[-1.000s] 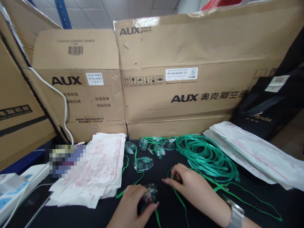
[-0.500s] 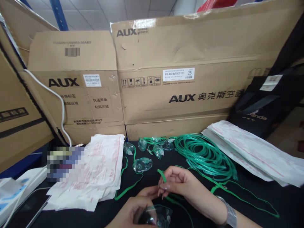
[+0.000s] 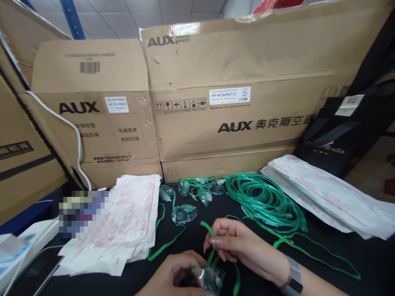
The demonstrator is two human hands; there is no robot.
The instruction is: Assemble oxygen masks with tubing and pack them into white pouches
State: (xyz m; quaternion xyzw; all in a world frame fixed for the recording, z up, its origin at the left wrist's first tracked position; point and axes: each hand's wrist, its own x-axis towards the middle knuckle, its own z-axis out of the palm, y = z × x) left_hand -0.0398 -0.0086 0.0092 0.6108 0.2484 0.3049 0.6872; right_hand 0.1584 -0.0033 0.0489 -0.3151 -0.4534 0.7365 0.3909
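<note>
A clear oxygen mask (image 3: 205, 276) is gripped in my left hand (image 3: 180, 271) at the bottom of the head view, its far fingers partly hidden behind it. My right hand (image 3: 236, 242), with a watch on the wrist, pinches a green elastic strap (image 3: 207, 227) between thumb and fingers. One short end of the strap pokes up above the pinch, and the rest runs down beside the mask. Beyond my hands, several more clear masks (image 3: 184, 213) with green straps lie on the black tabletop. Loose green straps (image 3: 324, 255) lie to the right of my right hand.
Coiled green tubing (image 3: 265, 201) lies behind my right hand. White printed pouches are stacked at left (image 3: 135, 213) and more pouches (image 3: 333, 193) at right. Cardboard boxes (image 3: 228, 144) wall off the back. A phone (image 3: 37, 271) and a white cable (image 3: 80, 144) are at left.
My right hand has drawn slightly away from my left, pulling the strap into view between them. The mask in my left hand has turned and come up a little.
</note>
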